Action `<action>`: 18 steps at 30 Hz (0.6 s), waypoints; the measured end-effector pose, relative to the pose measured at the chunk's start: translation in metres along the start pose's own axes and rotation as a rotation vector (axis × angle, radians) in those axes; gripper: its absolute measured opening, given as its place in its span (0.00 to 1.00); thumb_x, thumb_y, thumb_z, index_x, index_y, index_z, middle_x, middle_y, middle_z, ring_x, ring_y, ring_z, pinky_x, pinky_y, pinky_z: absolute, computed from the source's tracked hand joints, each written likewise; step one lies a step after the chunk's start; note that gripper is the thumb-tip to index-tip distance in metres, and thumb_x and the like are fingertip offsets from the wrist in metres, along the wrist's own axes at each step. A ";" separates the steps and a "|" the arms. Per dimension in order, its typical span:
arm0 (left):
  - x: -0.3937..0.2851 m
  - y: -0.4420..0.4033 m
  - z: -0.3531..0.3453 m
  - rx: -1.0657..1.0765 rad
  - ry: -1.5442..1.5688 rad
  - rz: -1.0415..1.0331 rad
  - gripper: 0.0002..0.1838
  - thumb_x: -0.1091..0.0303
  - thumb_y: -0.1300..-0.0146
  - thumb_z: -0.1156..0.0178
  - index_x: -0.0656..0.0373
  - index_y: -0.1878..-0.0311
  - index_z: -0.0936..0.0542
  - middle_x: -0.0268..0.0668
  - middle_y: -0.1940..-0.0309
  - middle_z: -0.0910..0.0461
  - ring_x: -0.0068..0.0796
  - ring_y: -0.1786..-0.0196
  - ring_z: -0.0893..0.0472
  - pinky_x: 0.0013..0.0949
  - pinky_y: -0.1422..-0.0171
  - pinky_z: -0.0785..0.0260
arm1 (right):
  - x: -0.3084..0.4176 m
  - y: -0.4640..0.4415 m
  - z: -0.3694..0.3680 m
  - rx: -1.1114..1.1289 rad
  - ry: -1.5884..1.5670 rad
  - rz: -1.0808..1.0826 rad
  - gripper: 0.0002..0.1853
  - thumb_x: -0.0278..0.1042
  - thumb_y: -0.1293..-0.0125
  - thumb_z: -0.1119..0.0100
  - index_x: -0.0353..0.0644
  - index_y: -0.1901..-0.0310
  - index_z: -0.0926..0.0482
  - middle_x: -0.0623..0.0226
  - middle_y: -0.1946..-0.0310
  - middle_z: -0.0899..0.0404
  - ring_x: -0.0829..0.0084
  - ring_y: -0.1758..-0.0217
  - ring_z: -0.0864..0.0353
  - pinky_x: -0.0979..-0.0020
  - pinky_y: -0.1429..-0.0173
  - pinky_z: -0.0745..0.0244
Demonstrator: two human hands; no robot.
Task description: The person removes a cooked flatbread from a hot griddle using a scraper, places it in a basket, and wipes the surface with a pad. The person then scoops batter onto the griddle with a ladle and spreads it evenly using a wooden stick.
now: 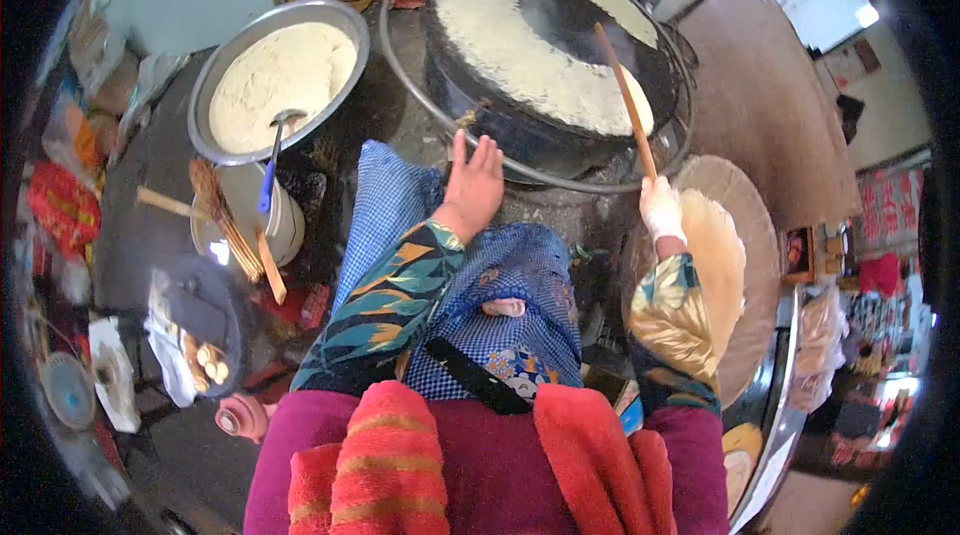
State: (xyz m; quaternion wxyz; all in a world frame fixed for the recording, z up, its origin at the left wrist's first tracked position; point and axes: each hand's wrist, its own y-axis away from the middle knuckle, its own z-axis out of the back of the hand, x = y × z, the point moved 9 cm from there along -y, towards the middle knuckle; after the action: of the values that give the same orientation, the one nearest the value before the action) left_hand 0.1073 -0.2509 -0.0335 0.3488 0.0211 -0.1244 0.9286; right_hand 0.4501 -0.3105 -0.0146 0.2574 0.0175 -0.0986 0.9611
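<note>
A large round black griddle (450,65) stands in front of me, with a wide layer of pale batter (490,25) on it and a dark bare patch (570,20) near its middle. My right hand (661,210), in a whitish glove, grips a long wooden stick (625,95) that reaches up over the batter; its far end is over the dark patch. Whether it touches the batter I cannot tell. My left hand (473,185) is open with fingers stretched out, above my knee near the metal ring (400,65) around the griddle. It holds nothing.
At left, a metal basin (205,125) of batter holds a blue-handled ladle (270,170). Below it, a white bucket (290,220) carries a brush (220,210) and wooden tools. Thin flatbread (715,255) lies on a round board (755,335) at right, near a brown tabletop (770,105).
</note>
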 end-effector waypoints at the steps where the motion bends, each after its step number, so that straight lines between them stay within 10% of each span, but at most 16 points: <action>1: 0.004 0.001 0.000 -0.014 0.008 0.002 0.26 0.70 0.36 0.57 0.68 0.35 0.33 0.46 0.32 0.34 0.40 0.26 0.41 0.69 0.25 0.72 | 0.011 0.004 0.008 -0.003 -0.020 0.012 0.18 0.50 0.30 0.53 0.41 0.61 0.27 0.42 0.70 0.21 0.39 0.63 0.22 0.45 0.57 0.28; 18: 0.072 -0.005 -0.004 -0.072 0.011 0.166 0.23 0.69 0.37 0.54 0.66 0.40 0.27 0.43 0.35 0.31 0.41 0.27 0.40 0.71 0.27 0.70 | 0.009 -0.006 0.007 0.055 0.025 -0.081 0.19 0.50 0.29 0.55 0.40 0.60 0.27 0.43 0.68 0.19 0.42 0.62 0.20 0.47 0.55 0.27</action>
State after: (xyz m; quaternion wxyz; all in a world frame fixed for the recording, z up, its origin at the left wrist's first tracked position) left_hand 0.0557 -0.1999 -0.0277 0.2719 -0.0070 -0.1569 0.9494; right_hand 0.4447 -0.3027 -0.0056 0.2967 0.0166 -0.0679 0.9524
